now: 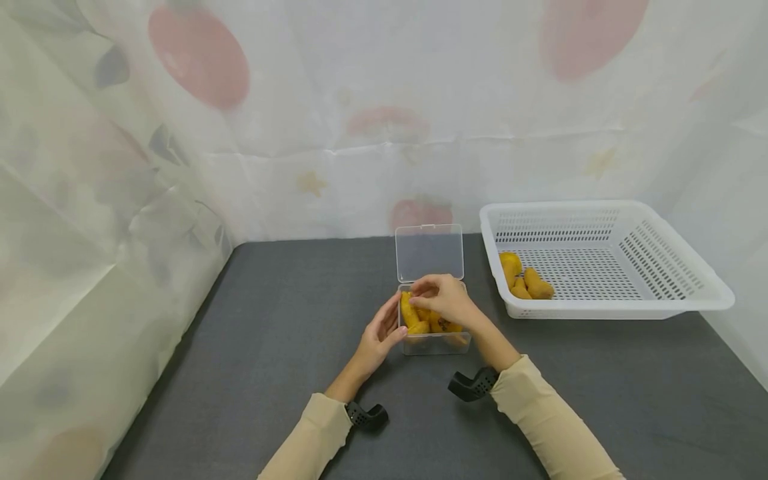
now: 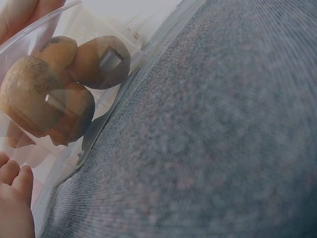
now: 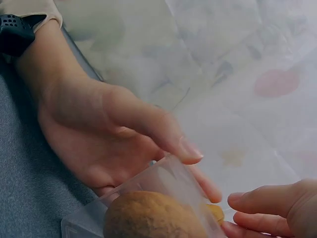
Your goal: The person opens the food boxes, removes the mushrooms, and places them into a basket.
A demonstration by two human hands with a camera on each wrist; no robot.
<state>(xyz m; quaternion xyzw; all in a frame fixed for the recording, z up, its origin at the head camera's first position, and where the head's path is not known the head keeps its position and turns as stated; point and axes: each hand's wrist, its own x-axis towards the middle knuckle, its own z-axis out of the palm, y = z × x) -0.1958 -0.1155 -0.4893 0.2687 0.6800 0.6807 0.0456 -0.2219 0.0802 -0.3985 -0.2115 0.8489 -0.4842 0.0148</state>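
A small clear plastic box (image 1: 435, 345) stands on the dark table with its lid (image 1: 429, 253) raised at the back. Several yellow-brown, rounded, fruit-like pieces (image 1: 418, 327) lie in it, also visible through its wall in the left wrist view. My left hand (image 1: 375, 341) holds the box at its left side, the thumb by the near corner. Over the box, my right hand (image 1: 447, 297) has its fingertips beside a longish yellow piece (image 1: 409, 311). In the right wrist view, thumb and fingers of this hand (image 3: 282, 208) stand apart.
To the right, a white slotted plastic basket (image 1: 606, 305) has several more yellow-brown pieces (image 1: 536, 285) in its left corner. A pale printed sheet (image 1: 336, 160) hangs behind the table (image 1: 288, 313) and along its sides. A black band with a camera (image 1: 366, 416) sits on each wrist.
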